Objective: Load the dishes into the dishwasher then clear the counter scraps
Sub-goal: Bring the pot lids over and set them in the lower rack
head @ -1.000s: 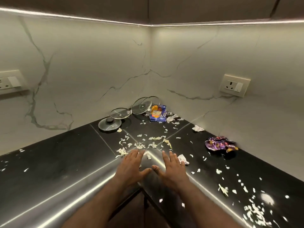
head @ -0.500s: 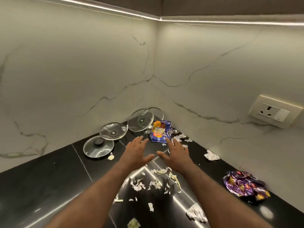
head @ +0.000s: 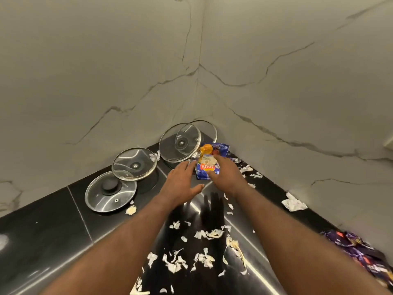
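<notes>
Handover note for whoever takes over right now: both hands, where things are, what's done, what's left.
Left hand: open, fingertips near the blue snack wrapper.
Right hand: on that wrapper, grip unclear.
Four glass lids sit in the counter corner.
Peel scraps, a crumpled paper and a purple wrapper lie scattered.
Done: nothing visibly cleared.
Left: lids, wrappers, scraps; dishwasher not in view.

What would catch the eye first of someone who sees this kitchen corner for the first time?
Two bare arms stretch into the corner, where the right hand touches a blue and orange snack wrapper and the left hand is open beside it. Four glass pot lids sit in a row along the left wall. Pale peel scraps lie scattered over the black counter, with a crumpled purple wrapper at the right edge.
</notes>
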